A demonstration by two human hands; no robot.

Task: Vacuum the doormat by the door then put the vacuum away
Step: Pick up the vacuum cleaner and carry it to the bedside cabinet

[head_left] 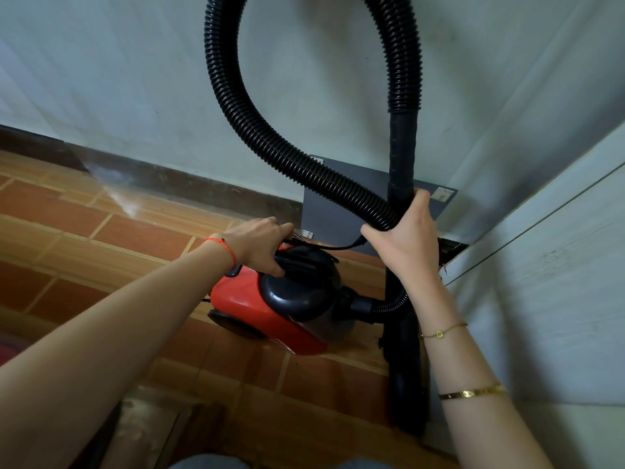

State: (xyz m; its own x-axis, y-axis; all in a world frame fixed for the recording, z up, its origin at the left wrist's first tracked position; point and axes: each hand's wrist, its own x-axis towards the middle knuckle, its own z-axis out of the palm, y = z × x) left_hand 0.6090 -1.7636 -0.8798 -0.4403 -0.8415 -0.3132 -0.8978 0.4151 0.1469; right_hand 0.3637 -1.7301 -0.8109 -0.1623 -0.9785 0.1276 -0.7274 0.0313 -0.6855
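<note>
A red and black canister vacuum sits on the tiled floor close to the wall. My left hand grips the black handle on top of it. The black ribbed hose loops up out of view and comes back down. My right hand holds the hose and the black wand together where they cross. The wand's lower part stands upright on the floor beside the right wall. A thin black cord runs from the vacuum toward the wall. No doormat is in view.
A pale green wall with a dark baseboard runs behind the vacuum. A grey panel leans in the corner. A whitish wall or door closes the right side. Terracotta floor tiles stretch to the left.
</note>
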